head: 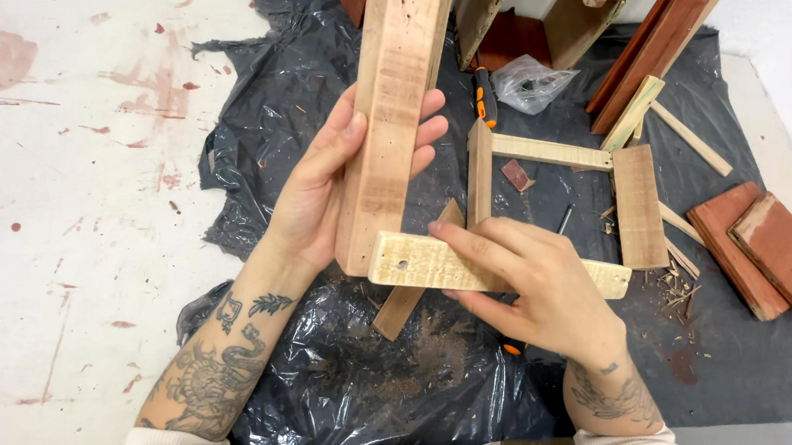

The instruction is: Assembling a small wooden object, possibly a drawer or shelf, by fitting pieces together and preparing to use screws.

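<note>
My left hand [318, 186] grips a thick square wooden post [389, 110] that points away from me, tilted slightly right. My right hand [533, 282] holds a pale flat wooden strip [408, 261] with a small hole near its left end, pressed across the near end of the post. The strip's other end [608, 279] sticks out past my right hand. Both are held above a black plastic sheet [352, 377].
Behind the hands lies a partial frame of wooden slats [551, 152] and a short board [638, 205]. Reddish boards [775, 249] lie at right, long red planks [673, 31] at top right, an orange-handled tool [484, 98], a clear plastic bag [528, 80]. White paint-stained floor [63, 183] at left.
</note>
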